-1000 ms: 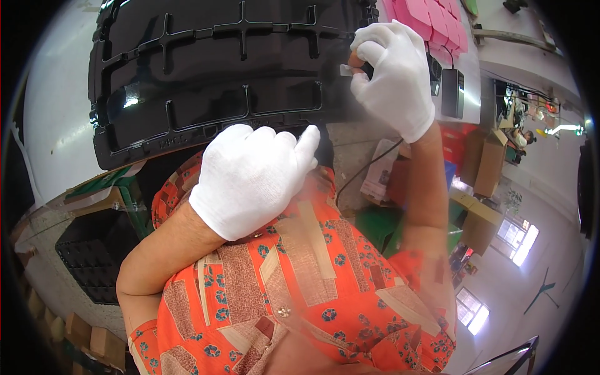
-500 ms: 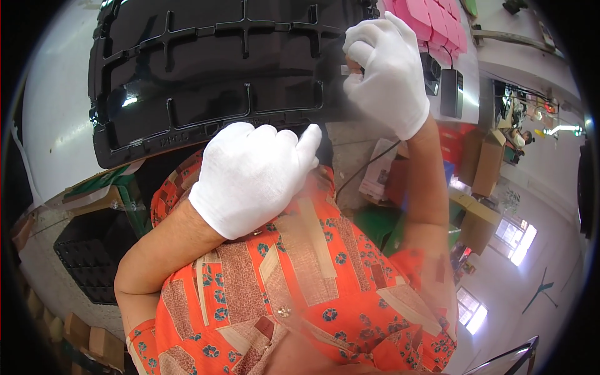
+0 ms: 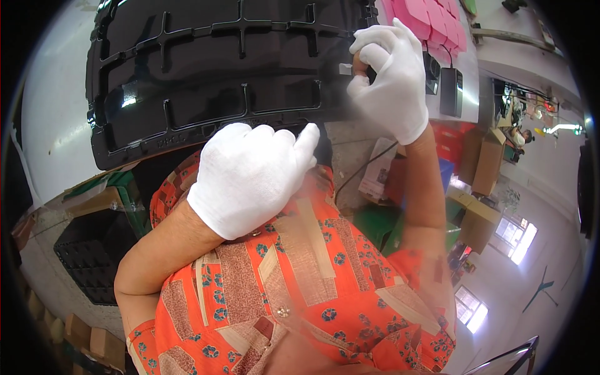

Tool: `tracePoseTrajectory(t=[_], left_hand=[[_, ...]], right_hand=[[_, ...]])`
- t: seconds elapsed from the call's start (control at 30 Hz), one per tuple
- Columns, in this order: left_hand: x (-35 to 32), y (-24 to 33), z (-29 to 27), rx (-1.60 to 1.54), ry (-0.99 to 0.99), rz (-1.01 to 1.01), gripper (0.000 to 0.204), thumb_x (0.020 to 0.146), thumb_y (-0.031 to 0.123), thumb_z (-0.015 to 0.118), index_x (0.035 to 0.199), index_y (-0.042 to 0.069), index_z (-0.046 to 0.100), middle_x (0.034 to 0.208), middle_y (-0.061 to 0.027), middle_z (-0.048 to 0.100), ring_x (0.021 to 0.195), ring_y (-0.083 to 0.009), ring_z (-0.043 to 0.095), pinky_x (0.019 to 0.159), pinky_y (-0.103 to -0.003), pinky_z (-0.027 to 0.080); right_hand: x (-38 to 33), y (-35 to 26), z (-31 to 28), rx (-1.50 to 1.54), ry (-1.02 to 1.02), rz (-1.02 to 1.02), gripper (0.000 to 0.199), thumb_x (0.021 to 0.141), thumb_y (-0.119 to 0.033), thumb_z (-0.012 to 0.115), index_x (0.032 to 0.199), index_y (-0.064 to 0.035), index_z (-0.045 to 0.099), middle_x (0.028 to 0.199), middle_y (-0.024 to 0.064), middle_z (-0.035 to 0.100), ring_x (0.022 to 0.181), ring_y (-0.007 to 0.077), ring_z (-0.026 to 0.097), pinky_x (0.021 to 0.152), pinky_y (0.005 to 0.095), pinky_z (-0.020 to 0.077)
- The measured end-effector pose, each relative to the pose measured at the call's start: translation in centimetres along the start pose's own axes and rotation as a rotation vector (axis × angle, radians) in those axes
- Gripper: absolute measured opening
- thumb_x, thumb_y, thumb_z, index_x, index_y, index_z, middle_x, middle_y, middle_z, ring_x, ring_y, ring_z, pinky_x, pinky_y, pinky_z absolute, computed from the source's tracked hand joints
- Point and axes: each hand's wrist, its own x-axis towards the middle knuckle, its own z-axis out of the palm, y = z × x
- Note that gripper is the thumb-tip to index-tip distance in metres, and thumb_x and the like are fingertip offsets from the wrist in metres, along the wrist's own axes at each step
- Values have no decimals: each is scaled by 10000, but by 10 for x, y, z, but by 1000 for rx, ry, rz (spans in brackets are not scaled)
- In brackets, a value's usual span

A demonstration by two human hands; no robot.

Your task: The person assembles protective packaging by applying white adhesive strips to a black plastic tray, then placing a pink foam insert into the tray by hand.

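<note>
A large black moulded tray point(image 3: 206, 62) with ribbed compartments lies on a white table point(image 3: 50, 125) in front of me. My left hand point(image 3: 250, 178), in a white glove, is curled into a loose fist at the tray's near rim, thumb tip touching the rim. What lies inside the fist is hidden. My right hand point(image 3: 387, 81), also gloved, is at the tray's right edge. Its fingertips pinch a small pale piece point(image 3: 345, 69) with something brown behind it. My orange patterned shirt fills the lower part of the view.
Pink flat pieces point(image 3: 431, 19) lie on the table beyond the right hand, with a black box-shaped unit point(image 3: 451, 90) and its cable beside them. Cardboard boxes point(image 3: 487, 162) stand on the floor at right. A stack of black trays point(image 3: 94, 250) sits low at left.
My right hand has shifted a little to the left along the tray's right edge. The left hand and the tray have stayed where they were.
</note>
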Motion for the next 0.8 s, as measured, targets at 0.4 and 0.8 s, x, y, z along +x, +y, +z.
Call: tracePoseTrajectory(t=[0.4,0.8], left_hand=[[-1,0,1,17,-6,-2,423,789,235,805,1179,109,702,702,18,561,627,-166,596,607,-340,459],[-1,0,3,48,24,-2,405,781,279,801,1145,136,699,686,26,540,620,-163,579,603,-339,454]], right_hand=[[7,-2,-5,-57,-29,-14,143,665,-59,740,788,-108,686,944,-4,677,1028,247,653,1079,502,441],[18,-20,-3,-112,-105,-34,203,607,27,693,739,-89,592,1035,32,682,1117,256,653,1140,537,418]])
